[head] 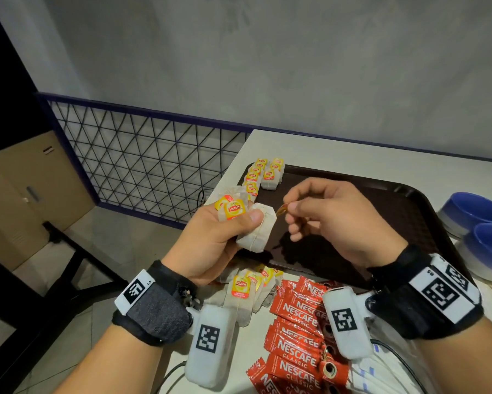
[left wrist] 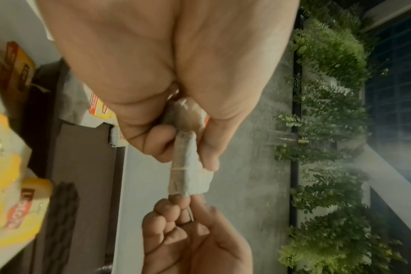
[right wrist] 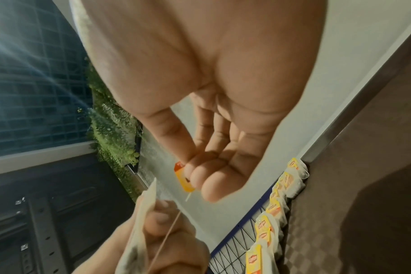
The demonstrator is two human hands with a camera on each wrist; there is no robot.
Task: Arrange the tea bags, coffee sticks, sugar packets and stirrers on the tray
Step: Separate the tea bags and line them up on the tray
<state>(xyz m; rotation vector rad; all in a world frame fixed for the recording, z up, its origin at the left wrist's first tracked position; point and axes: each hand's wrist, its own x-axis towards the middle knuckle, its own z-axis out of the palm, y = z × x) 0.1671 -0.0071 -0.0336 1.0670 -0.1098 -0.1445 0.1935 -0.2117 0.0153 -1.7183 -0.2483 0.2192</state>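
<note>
I see the dark tray on the table, a row of tea bags along its far left edge. My left hand grips a small bunch of tea bags above the tray's near left corner, and my right hand pinches one bag's paper tag, its string running back to the bunch.

The tea bags were matt, fibrous paper; coffee sticks at six o'clock were glossy foil; the tray was textured dark plastic

One tray, two blue bowls.
</note>
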